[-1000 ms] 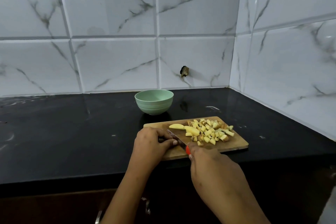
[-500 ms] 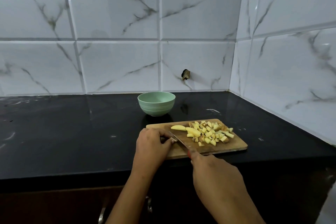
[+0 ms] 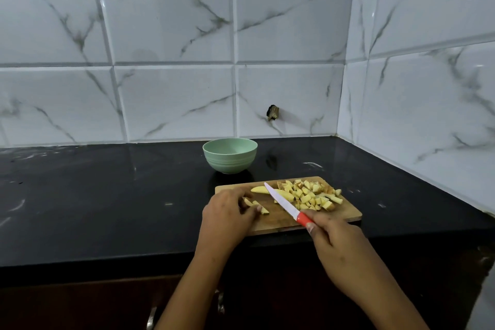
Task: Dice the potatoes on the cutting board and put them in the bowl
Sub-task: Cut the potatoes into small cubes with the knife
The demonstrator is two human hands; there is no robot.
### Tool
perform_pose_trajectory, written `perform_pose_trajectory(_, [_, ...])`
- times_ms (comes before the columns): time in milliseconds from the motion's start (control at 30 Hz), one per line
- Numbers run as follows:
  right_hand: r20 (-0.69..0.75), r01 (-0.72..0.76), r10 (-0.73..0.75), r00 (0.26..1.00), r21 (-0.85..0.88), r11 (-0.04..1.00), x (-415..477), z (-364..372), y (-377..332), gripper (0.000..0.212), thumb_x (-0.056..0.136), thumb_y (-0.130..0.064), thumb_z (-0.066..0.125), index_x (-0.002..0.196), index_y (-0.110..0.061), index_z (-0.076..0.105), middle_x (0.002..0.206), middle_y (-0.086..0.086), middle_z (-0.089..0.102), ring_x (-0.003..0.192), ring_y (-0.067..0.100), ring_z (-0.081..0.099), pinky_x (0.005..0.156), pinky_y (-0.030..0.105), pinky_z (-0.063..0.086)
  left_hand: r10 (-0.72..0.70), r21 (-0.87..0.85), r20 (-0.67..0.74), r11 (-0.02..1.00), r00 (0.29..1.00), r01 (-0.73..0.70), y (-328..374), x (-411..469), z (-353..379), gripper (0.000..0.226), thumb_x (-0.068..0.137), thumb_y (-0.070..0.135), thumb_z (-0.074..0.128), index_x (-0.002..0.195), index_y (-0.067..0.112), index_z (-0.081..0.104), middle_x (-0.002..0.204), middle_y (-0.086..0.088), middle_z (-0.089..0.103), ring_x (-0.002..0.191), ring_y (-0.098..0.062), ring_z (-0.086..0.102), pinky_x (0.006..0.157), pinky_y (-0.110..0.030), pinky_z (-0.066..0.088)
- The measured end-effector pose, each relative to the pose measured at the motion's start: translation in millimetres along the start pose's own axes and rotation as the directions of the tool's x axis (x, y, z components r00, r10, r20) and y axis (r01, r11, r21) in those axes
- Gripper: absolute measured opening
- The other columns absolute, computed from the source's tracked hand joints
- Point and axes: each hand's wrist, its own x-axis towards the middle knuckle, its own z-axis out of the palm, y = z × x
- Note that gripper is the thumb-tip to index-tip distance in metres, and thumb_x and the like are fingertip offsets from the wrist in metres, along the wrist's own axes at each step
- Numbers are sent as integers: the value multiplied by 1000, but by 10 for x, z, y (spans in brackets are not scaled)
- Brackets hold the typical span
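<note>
A wooden cutting board (image 3: pixel 345 215) lies near the counter's front edge. A heap of diced potato (image 3: pixel 310 195) covers its right half, with two uncut wedges (image 3: pixel 259 190) beside it. My left hand (image 3: pixel 227 213) rests on the board's left part, fingers curled over a few cut pieces (image 3: pixel 257 206). My right hand (image 3: pixel 332 236) grips the red handle of a knife (image 3: pixel 281 199); its white blade points up and left, lifted above the wedges. A mint-green bowl (image 3: pixel 229 155) stands behind the board; I cannot see inside it.
The black counter (image 3: pixel 107 195) stretches far to the left. White marble-look tiled walls (image 3: pixel 174 61) close the back and the right side, meeting in a corner. A small dark fitting (image 3: pixel 272 112) sticks out of the back wall. Cabinet fronts lie below the counter edge.
The knife has come away from the piece under my left hand and swung right, blade now lifted over the wedges. Freshly cut pieces show beside my left fingers.
</note>
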Motion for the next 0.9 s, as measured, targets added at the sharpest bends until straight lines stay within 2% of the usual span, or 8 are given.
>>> perform_pose_trajectory(167, [58, -40, 37, 998, 61, 997, -48, 48, -2, 39, 101, -34, 39, 139, -38, 42, 83, -16, 57, 62, 2, 54, 50, 16, 39, 35, 132, 74, 990, 997, -45, 40, 41, -2, 31, 92, 30, 50, 118, 43, 60, 109, 13, 56, 104, -11, 51, 82, -32, 46])
perform_pose_trajectory(233, [63, -48, 45, 997, 58, 997, -48, 53, -7, 39, 101, -33, 39, 140, -37, 41, 87, -17, 56, 66, 2, 56, 53, 16, 41, 62, 163, 121, 983, 991, -82, 46, 53, -7, 33, 92, 29, 46, 116, 48, 60, 112, 13, 51, 107, -10, 46, 81, -32, 45])
perform_pose_trajectory(300, [68, -56, 51, 996, 65, 996, -50, 46, -7, 39, 101, -33, 40, 140, -37, 42, 87, -17, 57, 66, 5, 57, 54, 17, 44, 73, 156, 131, 983, 989, -93, 44, 47, -12, 29, 90, 32, 47, 108, 49, 63, 108, 13, 48, 105, -9, 45, 80, -33, 44])
perform_pose_trajectory(467, [70, -52, 49, 996, 33, 998, -73, 32, -38, 40, 101, -33, 39, 141, -38, 40, 94, -17, 57, 70, 5, 57, 56, 17, 44, 90, 115, 84, 988, 992, -99, 21, 11, -3, 17, 85, 43, 60, 98, 34, 66, 105, 16, 44, 105, -7, 43, 80, -33, 46])
perform_pose_trajectory(567, [39, -28, 29, 999, -36, 999, -105, 37, -90, 42, 101, -37, 35, 142, -41, 35, 104, -16, 58, 77, 1, 55, 61, 15, 44, 109, 104, 26, 988, 994, -112, 19, -32, 3, 20, 83, 46, 63, 93, 28, 67, 104, 16, 43, 102, -4, 36, 80, -25, 41])
perform_pose_trajectory(700, [75, 21, -9, 997, -160, 987, -161, 64, -218, 42, 102, -40, 30, 144, -43, 29, 100, -14, 60, 72, 0, 54, 58, 16, 42, 93, 8, -12, 996, 996, -93, 32, -62, -27, 13, 79, 40, 70, 83, 28, 67, 100, 16, 42, 101, -3, 34, 73, -9, 29])
perform_pose_trajectory(833, [234, -33, 112, 966, -320, 947, -103, 77, -319, 51, 103, -30, 34, 149, -40, 13, 114, -2, 59, 96, 11, 59, 70, 25, 44, 30, -77, 51, 997, 998, -26, 15, -66, -88, 7, 78, 34, 72, 78, 32, 65, 100, 16, 42, 101, -4, 32, 77, -12, 25])
perform_pose_trajectory(900, [280, -32, 158, 947, -407, 913, -94, 108, -363, 60, 101, -26, 39, 150, -37, 5, 118, -1, 56, 99, 13, 58, 70, 27, 42, 21, -84, 64, 996, 998, -15, 6, -64, -88, 6, 78, 32, 72, 78, 31, 66, 102, 15, 43, 102, -4, 33, 80, -13, 25])
